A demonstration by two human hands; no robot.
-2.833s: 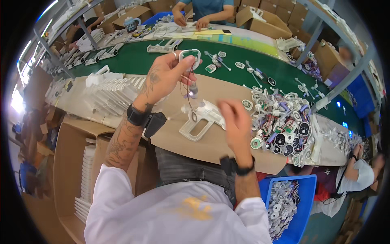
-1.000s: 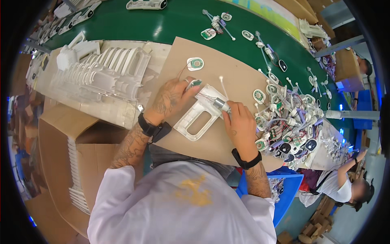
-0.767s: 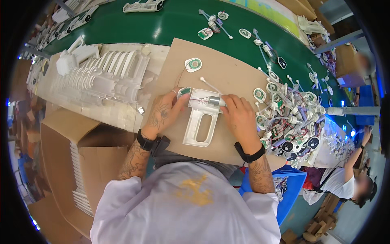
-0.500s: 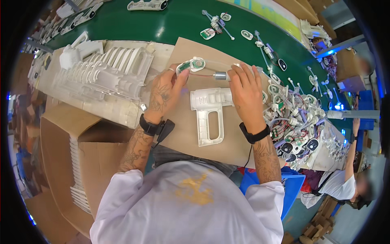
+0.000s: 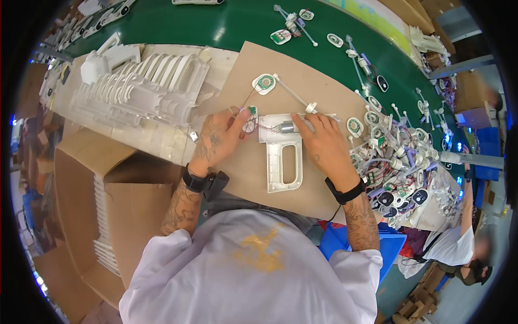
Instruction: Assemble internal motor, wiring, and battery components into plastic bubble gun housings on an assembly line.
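Observation:
A white plastic handle shell [image 5: 275, 170] lies open side up on the cardboard sheet in front of me. My right hand [image 5: 326, 141] presses a small silver motor [image 5: 286, 127] into the shell's upper part, its fingers bent over the motor's far end. Between thumb and fingers, my left hand [image 5: 220, 135] pinches a small green circuit board [image 5: 251, 113] with a white rim, left of the shell. Thin red wires run from the board to the motor. Beyond the shell lies a white oval piece with a green ring [image 5: 264, 84], wired to the board, and a thin white tube [image 5: 291, 89].
A heap of wired motor assemblies [image 5: 396, 162] sits to the right. Stacked white shells [image 5: 145, 92] stand at the left, above an open cardboard box [image 5: 81, 200] holding more. A green conveyor belt [image 5: 216, 32] runs across the back with loose assemblies. Another person [image 5: 453, 245] works at far right.
Both hands have come nearer to me. The motor has gone from above the cardboard down into the shell. The oval piece and tube now lie on the cardboard beyond it.

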